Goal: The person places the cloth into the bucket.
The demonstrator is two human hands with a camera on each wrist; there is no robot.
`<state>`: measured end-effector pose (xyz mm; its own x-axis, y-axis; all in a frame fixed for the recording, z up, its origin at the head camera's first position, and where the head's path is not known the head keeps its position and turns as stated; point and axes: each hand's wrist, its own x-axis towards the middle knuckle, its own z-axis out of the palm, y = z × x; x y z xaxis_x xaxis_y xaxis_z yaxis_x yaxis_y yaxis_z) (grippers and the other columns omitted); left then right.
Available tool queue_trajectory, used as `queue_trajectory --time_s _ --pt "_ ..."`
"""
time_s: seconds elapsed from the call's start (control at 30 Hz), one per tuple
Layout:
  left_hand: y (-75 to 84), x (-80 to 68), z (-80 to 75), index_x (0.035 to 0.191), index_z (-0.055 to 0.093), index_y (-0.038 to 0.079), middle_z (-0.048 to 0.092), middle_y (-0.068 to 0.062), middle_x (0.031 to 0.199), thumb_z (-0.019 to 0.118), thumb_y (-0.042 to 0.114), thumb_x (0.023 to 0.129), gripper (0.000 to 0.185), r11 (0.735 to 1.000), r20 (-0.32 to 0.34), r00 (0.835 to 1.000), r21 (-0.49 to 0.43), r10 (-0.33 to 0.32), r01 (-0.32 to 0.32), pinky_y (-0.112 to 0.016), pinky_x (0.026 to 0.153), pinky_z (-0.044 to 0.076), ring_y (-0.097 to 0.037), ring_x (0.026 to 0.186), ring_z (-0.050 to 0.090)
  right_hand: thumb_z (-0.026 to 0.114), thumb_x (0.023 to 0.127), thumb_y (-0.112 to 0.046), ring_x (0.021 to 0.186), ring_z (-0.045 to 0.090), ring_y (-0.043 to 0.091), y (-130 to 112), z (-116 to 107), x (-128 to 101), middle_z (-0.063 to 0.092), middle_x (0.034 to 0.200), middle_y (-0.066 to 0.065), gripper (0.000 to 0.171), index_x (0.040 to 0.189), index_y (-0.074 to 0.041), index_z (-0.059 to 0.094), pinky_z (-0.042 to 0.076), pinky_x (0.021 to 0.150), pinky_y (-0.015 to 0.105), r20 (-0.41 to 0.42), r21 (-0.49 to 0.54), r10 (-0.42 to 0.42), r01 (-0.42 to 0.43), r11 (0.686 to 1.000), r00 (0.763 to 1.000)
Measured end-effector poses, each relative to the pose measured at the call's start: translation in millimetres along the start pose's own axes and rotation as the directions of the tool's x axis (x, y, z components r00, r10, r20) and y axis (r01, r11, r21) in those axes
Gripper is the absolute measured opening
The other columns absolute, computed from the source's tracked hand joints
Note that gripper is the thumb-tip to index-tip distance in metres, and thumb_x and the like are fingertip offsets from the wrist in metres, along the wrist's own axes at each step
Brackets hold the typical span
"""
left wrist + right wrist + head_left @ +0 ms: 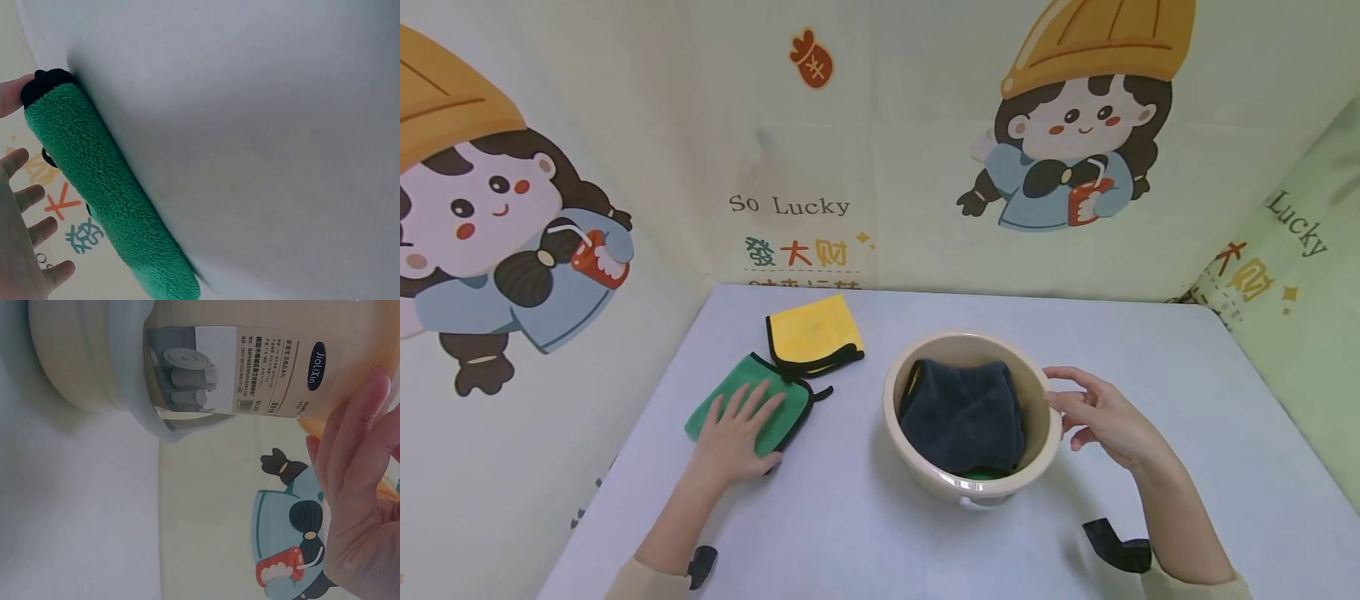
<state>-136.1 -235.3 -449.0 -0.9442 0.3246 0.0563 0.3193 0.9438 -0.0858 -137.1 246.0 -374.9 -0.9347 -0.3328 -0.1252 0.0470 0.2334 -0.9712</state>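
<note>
A folded green cloth (748, 402) with black trim lies on the white table (865, 517), and my left hand (735, 433) rests flat on it with fingers spread. In the left wrist view the green cloth (106, 194) shows edge-on beside my straight fingers (28, 200). A beige plastic basin (1045, 450) stands at the middle and holds a dark grey cloth (964, 414). My right hand (1093, 412) is at the basin's right rim, fingers loosely extended and touching or nearly touching it. In the right wrist view, the basin (125, 356) with its label sits beside my fingers (356, 450).
A folded yellow cloth (813, 333) with black trim lies behind the green one, partly overlapping it. Printed cartoon backdrops (880, 142) wall in the table at the back and on both sides. Bare tabletop lies in front of the basin and to its right.
</note>
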Motion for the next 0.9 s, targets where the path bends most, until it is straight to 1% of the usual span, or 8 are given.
queue_trajectory --time_s 0.13,0.27,0.37,0.43,0.57,0.73,0.8,0.9 --pt "-3.7 -1.1 4.7 0.138 0.037 0.014 0.031 -0.017 0.143 0.067 0.051 0.069 0.084 0.999 0.023 1.000 -0.025 -0.022 0.022 -0.060 0.102 0.022 -0.039 0.129 0.028 0.050 0.093 -0.010 0.059 0.063 0.015 0.5 0.4 0.3 0.068 0.075 0.000 0.048 0.133 0.006 0.028 0.049 0.043 0.023 0.003 -0.001 0.002 -0.002 1.000 1.000" --pt "-7.9 -1.8 10.3 0.138 0.038 0.013 0.034 -0.020 0.139 0.066 0.050 0.069 0.083 0.997 0.047 0.997 -0.049 -0.062 0.064 -0.061 0.100 0.023 -0.041 0.125 0.031 0.050 0.093 -0.010 0.059 0.063 0.015 0.6 0.6 0.1 0.068 0.075 0.000 0.049 0.134 0.005 0.028 0.049 0.043 0.023 0.001 -0.008 0.002 -0.002 1.000 1.000" --pt "-10.3 -2.8 14.0 0.137 0.039 0.012 0.036 -0.021 0.136 0.065 0.050 0.069 0.082 0.993 0.053 0.995 -0.073 -0.088 0.092 -0.062 0.099 0.024 -0.042 0.122 0.034 0.050 0.093 -0.011 0.059 0.063 0.016 0.5 0.6 -0.1 0.068 0.075 0.000 0.049 0.134 0.005 0.028 0.049 0.043 0.023 -0.002 -0.015 0.001 -0.001 1.000 1.000" --pt "-11.0 -3.3 15.7 0.137 0.040 0.011 0.038 -0.022 0.134 0.065 0.050 0.069 0.083 0.992 0.053 0.994 -0.085 -0.094 0.098 -0.062 0.098 0.025 -0.043 0.119 0.035 0.050 0.093 -0.011 0.059 0.063 0.016 0.3 0.5 0.0 0.068 0.076 0.000 0.049 0.134 0.005 0.029 0.049 0.043 0.023 -0.005 -0.019 0.002 -0.003 1.000 1.000" --pt "-12.2 -1.4 19.2 0.136 0.040 0.011 0.040 -0.022 0.133 0.066 0.052 0.068 0.084 0.991 0.053 0.994 -0.087 -0.095 0.100 -0.062 0.098 0.025 -0.043 0.117 0.037 0.050 0.093 -0.011 0.059 0.063 0.016 0.5 -0.1 0.0 0.068 0.077 0.000 0.048 0.134 0.004 0.029 0.049 0.043 0.024 -0.004 -0.021 -0.001 0.001 1.000 1.000" --pt "-13.7 2.7 24.8 0.135 0.042 0.010 0.042 -0.022 0.131 0.066 0.051 0.067 0.082 0.993 0.036 0.995 -0.078 -0.090 0.093 -0.062 0.098 0.026 -0.043 0.114 0.039 0.049 0.094 -0.011 0.059 0.063 0.016 1.1 -0.5 0.0 0.068 0.077 0.000 0.048 0.134 0.004 0.029 0.049 0.043 0.024 -0.001 -0.024 -0.009 0.009 1.000 1.000" --pt "-14.2 3.7 27.1 0.133 0.044 0.009 0.043 -0.022 0.130 0.066 0.050 0.068 0.080 0.993 0.022 0.996 -0.077 -0.083 0.084 -0.063 0.097 0.026 -0.043 0.113 0.040 0.049 0.094 -0.011 0.060 0.063 0.016 1.2 -0.6 0.3 0.068 0.078 0.000 0.047 0.134 0.004 0.029 0.049 0.043 0.024 0.003 -0.023 -0.010 0.010 1.000 1.000" --pt "-14.7 5.4 30.9 0.132 0.045 0.009 0.045 -0.021 0.128 0.065 0.047 0.072 0.074 0.994 0.005 0.997 -0.078 -0.073 0.073 -0.064 0.098 0.024 -0.042 0.111 0.041 0.049 0.094 -0.011 0.060 0.063 0.016 1.2 -0.7 0.5 0.068 0.078 0.000 0.047 0.134 0.004 0.029 0.049 0.043 0.024 0.007 -0.021 -0.012 0.012 1.000 1.000"
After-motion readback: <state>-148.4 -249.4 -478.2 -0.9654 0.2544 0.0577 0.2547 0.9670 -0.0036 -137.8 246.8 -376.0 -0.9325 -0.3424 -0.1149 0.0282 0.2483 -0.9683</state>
